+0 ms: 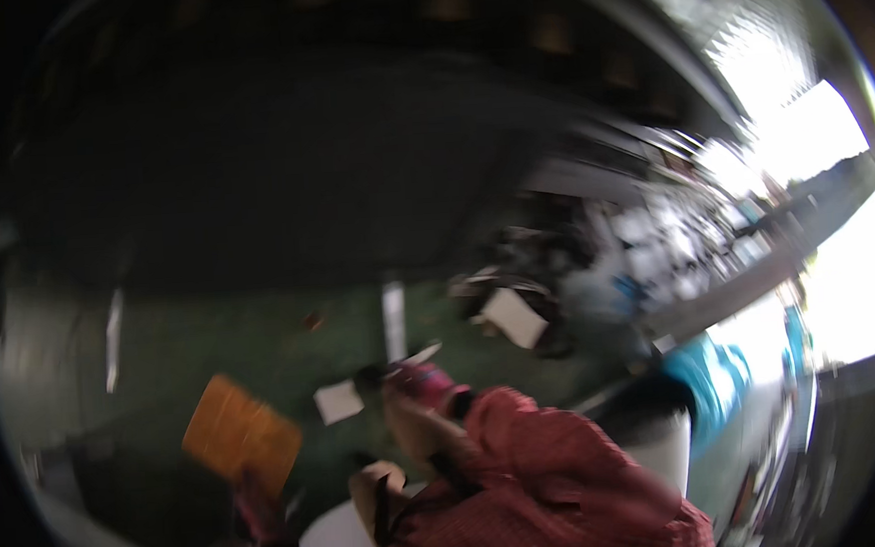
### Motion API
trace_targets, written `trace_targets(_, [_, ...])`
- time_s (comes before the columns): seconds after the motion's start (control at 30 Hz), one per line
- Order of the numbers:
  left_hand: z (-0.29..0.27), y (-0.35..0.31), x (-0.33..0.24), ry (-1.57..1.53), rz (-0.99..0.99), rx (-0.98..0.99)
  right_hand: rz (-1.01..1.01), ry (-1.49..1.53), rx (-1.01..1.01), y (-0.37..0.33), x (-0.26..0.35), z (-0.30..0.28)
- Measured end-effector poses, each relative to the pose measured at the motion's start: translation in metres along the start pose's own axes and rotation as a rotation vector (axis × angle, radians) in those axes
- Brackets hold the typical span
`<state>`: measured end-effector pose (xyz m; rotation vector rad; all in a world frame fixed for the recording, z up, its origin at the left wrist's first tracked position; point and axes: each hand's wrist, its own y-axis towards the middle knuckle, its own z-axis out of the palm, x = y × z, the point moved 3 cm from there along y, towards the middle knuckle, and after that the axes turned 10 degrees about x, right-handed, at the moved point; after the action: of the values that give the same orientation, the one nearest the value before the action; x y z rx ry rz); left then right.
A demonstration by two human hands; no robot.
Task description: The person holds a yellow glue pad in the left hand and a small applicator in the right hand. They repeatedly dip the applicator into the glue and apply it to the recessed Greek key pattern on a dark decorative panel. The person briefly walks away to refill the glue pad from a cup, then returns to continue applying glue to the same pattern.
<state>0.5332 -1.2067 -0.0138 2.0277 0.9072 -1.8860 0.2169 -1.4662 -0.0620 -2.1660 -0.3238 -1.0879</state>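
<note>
The whole picture is smeared by motion. My left hand (255, 490), dark pink and perhaps gloved, overlaps the lower edge of a flat orange panel (238, 426) and appears to grip it. The panel is tilted above the green floor. My right hand (426, 384), also pink, is farther right at the end of a red sleeve (548, 447). Its fingers are too blurred to make out. A thin pale strip (423, 354) shows just beyond them, and a small dark shape lies to their left. Whether the right hand holds either is unclear.
On the green floor (191, 339) lie a pale square piece (339, 402) and a larger pale piece (513, 318) beside a dark heap. A large dark surface (251, 175) fills the far side. Bright turquoise material (710, 382) and blurred clutter stand at the right.
</note>
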Motion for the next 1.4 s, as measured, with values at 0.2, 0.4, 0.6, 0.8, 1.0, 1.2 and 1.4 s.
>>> trace_targets(0.2, [0.038, 0.046, 0.044, -0.806, -0.220, -0.258, 0.061, -0.331, 0.327, 0.161, -0.040, 0.023])
trace_targets(0.4, [0.064, 0.073, 0.210, -0.981, -0.162, -0.333, 0.079, -0.453, 0.321, 0.292, -0.136, 0.104])
trace_targets(0.6, [0.099, 0.132, 0.343, -1.010, -0.088, -0.369, -0.119, -0.592, 0.252, 0.423, -0.254, 0.198])
trace_targets(0.8, [0.115, 0.154, 0.429, -0.979, -0.079, -0.493, -0.317, -0.304, 0.131, 0.505, -0.327, 0.274])
trace_targets(1.0, [0.132, 0.152, 0.437, -0.993, -0.114, -0.564, -0.329, -0.066, 0.112, 0.553, -0.350, 0.314])
trace_targets(1.2, [0.134, 0.155, 0.447, -1.012, -0.089, -0.572, -0.453, 0.139, 0.209, 0.530, -0.288, 0.284])
trace_targets(1.4, [0.162, 0.192, 0.451, -1.045, -0.175, -0.459, -0.691, -0.191, 0.187, 0.486, -0.259, 0.235])
